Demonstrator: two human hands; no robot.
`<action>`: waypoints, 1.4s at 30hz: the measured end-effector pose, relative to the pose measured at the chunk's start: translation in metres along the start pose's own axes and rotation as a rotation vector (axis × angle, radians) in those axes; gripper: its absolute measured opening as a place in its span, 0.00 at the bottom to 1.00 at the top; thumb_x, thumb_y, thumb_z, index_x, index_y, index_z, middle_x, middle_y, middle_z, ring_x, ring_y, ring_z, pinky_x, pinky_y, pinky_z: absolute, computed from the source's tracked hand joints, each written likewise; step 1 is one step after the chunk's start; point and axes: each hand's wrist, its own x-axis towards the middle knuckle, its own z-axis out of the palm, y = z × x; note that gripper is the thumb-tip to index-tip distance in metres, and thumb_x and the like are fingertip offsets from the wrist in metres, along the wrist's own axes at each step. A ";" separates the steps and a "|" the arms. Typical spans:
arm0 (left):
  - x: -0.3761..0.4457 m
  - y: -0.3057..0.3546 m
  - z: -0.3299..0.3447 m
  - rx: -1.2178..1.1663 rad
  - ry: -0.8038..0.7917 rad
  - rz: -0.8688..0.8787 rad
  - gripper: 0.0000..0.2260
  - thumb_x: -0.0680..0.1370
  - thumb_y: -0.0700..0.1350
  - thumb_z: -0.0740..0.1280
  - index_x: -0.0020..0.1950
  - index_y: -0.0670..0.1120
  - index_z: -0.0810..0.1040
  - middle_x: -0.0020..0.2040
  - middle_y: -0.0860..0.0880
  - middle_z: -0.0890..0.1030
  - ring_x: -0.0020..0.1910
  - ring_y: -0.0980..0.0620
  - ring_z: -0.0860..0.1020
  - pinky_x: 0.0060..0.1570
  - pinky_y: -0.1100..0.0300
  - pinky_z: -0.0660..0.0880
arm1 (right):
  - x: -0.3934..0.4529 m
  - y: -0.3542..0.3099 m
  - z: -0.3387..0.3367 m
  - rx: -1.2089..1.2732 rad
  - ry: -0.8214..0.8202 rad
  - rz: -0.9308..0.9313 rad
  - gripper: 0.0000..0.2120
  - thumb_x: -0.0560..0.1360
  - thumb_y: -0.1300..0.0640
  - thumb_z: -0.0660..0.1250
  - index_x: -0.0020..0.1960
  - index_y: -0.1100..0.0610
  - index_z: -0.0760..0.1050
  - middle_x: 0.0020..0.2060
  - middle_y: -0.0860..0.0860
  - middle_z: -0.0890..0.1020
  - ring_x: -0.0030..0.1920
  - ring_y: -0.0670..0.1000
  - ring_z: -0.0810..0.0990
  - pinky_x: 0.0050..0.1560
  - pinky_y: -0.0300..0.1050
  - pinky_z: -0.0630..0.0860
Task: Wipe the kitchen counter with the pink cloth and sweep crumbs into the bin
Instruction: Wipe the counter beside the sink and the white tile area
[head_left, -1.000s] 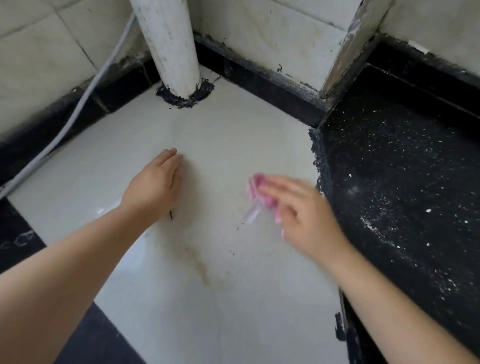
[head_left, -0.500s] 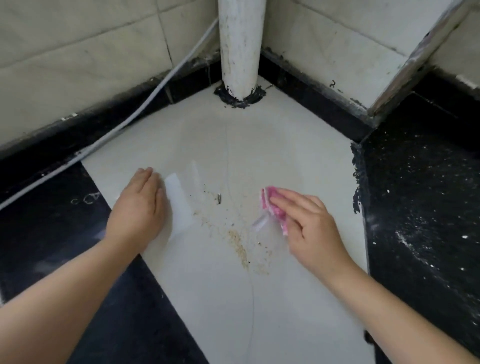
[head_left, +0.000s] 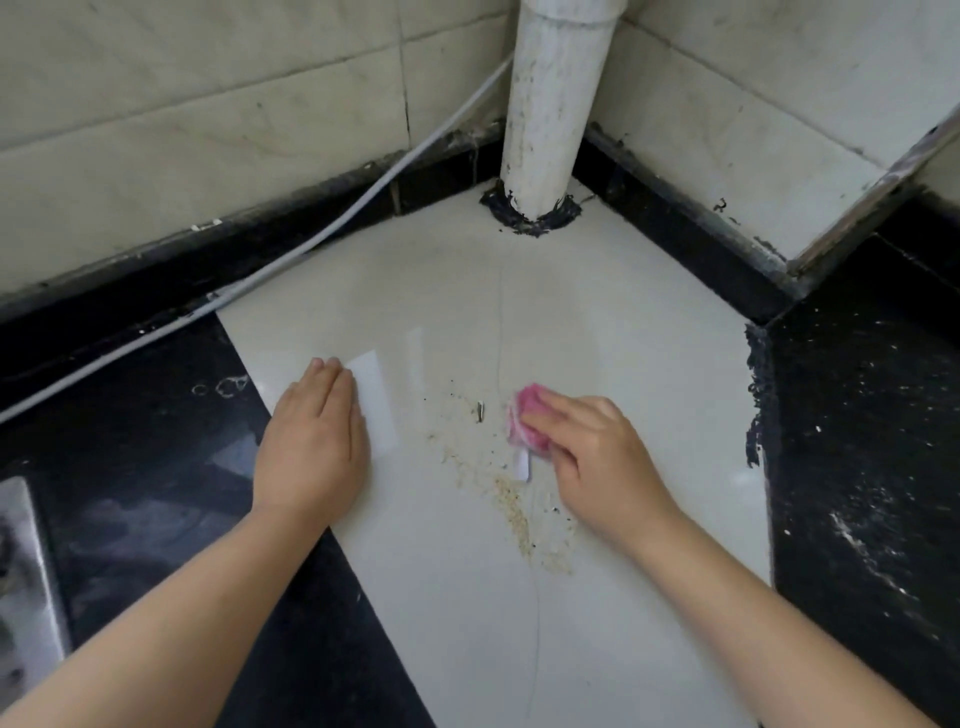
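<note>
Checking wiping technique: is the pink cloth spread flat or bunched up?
Bunched up. The pink cloth shows as a small wad under the right hand fingers, beside the crumbs.

Single head-worn wide-angle view, aimed forward and steeply down from above. Close range: tabletop (head_left: 597, 364) corner filled, white pipe (head_left: 556, 104) at top centre, both forearms entered from lower edge. No second view supplied.

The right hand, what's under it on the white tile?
Under the right hand is the bunched pink cloth, pressed onto the white tile. The cloth's left part and a white tag show; any crumbs beneath are hidden.
</note>
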 end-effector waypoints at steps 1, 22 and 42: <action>0.000 -0.001 0.000 -0.004 0.000 0.001 0.26 0.75 0.47 0.48 0.61 0.30 0.72 0.62 0.33 0.72 0.64 0.35 0.69 0.64 0.45 0.60 | -0.004 -0.006 -0.007 0.050 -0.012 -0.027 0.16 0.70 0.64 0.58 0.52 0.60 0.80 0.53 0.55 0.81 0.46 0.58 0.79 0.52 0.39 0.71; 0.003 -0.003 0.001 -0.043 0.039 -0.009 0.18 0.76 0.41 0.54 0.58 0.31 0.75 0.59 0.34 0.76 0.60 0.35 0.73 0.63 0.47 0.58 | 0.020 -0.024 -0.029 0.081 -0.080 -0.082 0.22 0.67 0.61 0.53 0.55 0.62 0.78 0.50 0.56 0.82 0.51 0.49 0.73 0.59 0.27 0.61; -0.058 -0.063 -0.035 0.092 -0.077 -0.135 0.23 0.76 0.44 0.51 0.67 0.33 0.65 0.69 0.36 0.66 0.69 0.40 0.62 0.67 0.54 0.51 | 0.013 -0.028 -0.006 0.049 -0.300 -0.401 0.18 0.68 0.56 0.56 0.50 0.56 0.82 0.48 0.50 0.83 0.42 0.57 0.79 0.43 0.53 0.77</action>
